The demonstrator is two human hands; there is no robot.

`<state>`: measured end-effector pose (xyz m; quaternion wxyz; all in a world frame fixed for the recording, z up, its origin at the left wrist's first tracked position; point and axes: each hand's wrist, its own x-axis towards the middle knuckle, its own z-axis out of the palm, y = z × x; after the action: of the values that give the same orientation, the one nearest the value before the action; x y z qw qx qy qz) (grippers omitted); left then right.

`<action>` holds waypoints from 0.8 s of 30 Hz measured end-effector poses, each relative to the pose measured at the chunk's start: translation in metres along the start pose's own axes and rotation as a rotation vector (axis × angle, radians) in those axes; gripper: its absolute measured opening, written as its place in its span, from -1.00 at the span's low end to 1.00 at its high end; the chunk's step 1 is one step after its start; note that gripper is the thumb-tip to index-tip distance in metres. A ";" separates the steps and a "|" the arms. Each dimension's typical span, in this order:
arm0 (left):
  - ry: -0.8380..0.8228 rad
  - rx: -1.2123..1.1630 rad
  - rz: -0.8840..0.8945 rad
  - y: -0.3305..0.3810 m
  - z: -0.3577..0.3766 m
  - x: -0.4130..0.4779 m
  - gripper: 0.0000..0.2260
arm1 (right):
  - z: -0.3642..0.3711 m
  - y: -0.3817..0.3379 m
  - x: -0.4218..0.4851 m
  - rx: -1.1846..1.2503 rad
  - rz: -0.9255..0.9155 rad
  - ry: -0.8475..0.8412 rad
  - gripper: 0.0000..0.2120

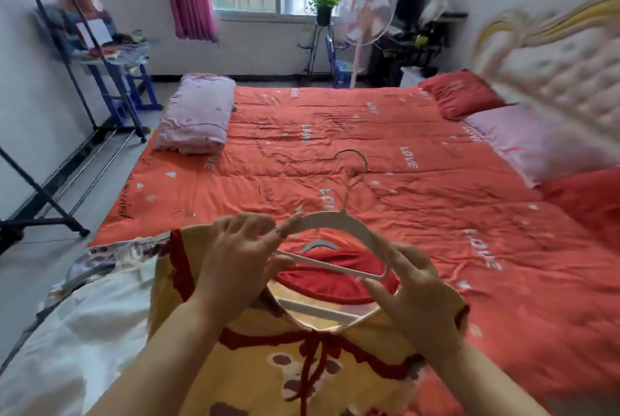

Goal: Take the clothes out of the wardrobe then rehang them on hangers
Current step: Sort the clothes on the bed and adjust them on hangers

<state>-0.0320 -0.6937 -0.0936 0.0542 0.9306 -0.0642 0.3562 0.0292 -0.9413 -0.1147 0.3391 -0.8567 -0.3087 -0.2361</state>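
Both hands are up over the near edge of the bed, sharing one white hanger (pixel 330 216). The left hand (pixel 235 261) grips the hanger's left end, fingers curled over the shoulder and thumb under the bottom bar, with one finger stretched along the arch. The right hand (pixel 414 298) pinches the right tip where bar and shoulder meet, the other fingers loosely bent. The hanger is tilted, its metal hook pointing away across the bed, and it sits just above the neck opening of a yellow garment (pixel 352 368). That garment has a red collar, a red tie and a bear print, and lies flat on the bed under the forearms, neck end away from the person. A pale bar shows inside the neckline; I can't tell what it is. A red bedspread (pixel 385 154) with "LOVE" lettering covers the mattress. A folded pink blanket (pixel 198 113) lies at the far left corner, and a red pillow (pixel 463 93) and a pink pillow (pixel 523 140) lie by the padded headboard (pixel 553 56) on the right. White cloth (pixel 84 331) lies just left of the garment. A metal clothes rack (pixel 134 120) stands along the left wall. A standing fan (pixel 365 11) and a potted plant (pixel 323 1) are by the window.
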 end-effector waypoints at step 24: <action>0.042 -0.520 0.115 0.312 0.122 0.168 -0.42 | -0.294 0.222 0.003 -0.665 -0.059 0.134 -0.20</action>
<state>0.1229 -1.0330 -0.0540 0.2726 0.8726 -0.2052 0.3496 0.1268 -1.2829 -0.0158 0.0538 -0.8936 -0.2164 -0.3894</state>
